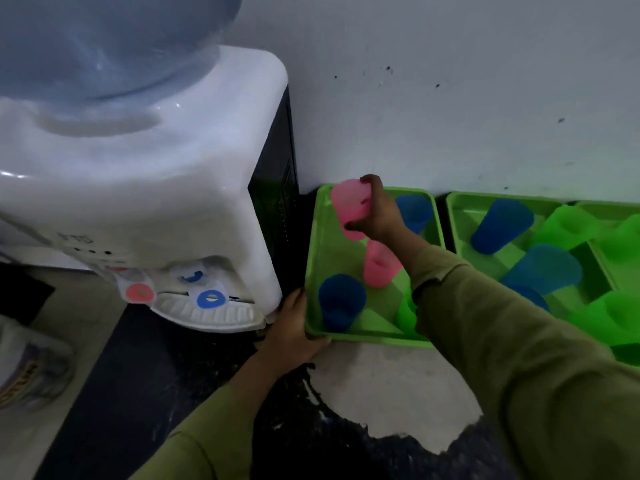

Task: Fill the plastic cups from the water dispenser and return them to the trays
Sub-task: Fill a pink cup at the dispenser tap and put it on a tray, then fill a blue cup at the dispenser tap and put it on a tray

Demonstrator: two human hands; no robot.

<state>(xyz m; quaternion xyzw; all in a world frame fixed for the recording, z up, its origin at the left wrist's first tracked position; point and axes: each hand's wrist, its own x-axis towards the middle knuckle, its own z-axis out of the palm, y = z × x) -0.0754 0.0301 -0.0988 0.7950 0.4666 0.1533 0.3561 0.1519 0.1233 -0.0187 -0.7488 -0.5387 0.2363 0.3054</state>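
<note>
A white water dispenser (166, 188) with a blue bottle on top stands at the left; its red tap (139, 292) and blue tap (211, 298) hang over the drip tray. Beside it lies a green tray (320, 251). My right hand (379, 213) grips a pink cup (350, 213), upside down and lifted above the tray's far left part. My left hand (292, 325) holds the tray's near left corner. In this tray stand another pink cup (379, 265), a blue cup (341, 301), a far blue cup (414, 211) and a green cup (407, 311), all upside down.
A second green tray (464, 220) to the right holds several upside-down blue and green cups, and a third tray edge shows at the far right. A white wall rises behind. The counter is dark with a pale worn patch (391, 386) in front.
</note>
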